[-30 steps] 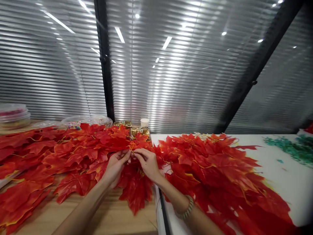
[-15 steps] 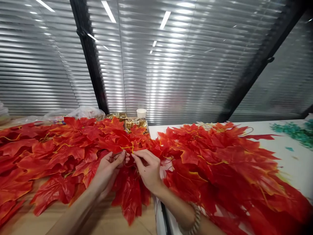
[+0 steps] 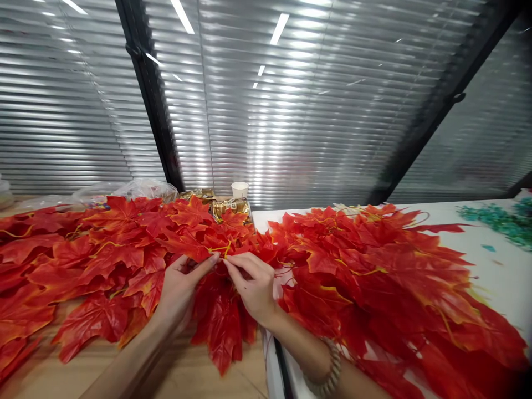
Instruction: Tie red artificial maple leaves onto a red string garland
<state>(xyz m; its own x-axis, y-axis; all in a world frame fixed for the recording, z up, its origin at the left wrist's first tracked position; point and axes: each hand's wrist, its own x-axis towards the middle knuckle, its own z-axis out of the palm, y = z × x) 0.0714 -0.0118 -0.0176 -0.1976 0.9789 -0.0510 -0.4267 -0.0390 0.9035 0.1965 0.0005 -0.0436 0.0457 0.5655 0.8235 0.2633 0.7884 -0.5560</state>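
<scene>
Red and orange artificial maple leaves (image 3: 103, 263) are heaped across the left and middle, and another large heap of red leaves (image 3: 374, 282) lies at the right. Between the heaps, my left hand (image 3: 183, 285) is closed in a pinch on a thin yellow stem (image 3: 226, 249). Close beside it, my right hand (image 3: 253, 282) pinches the same stem, fingertips nearly touching the left ones. A large red leaf (image 3: 222, 327) hangs below the fingers. What lies right between the fingertips is too small to make out fully.
Gold-wrapped packets (image 3: 230, 208) and a white paper cup (image 3: 240, 190) stand behind the leaves. Clear plastic bags (image 3: 145, 189) lie at the back left. Teal foliage (image 3: 502, 221) rests on the white table (image 3: 507, 277) at the right. Blinds (image 3: 291, 111) rise behind.
My left hand has moved slightly up and its thumb reaches closer to the right fingertips. The right hand has hardly moved.
</scene>
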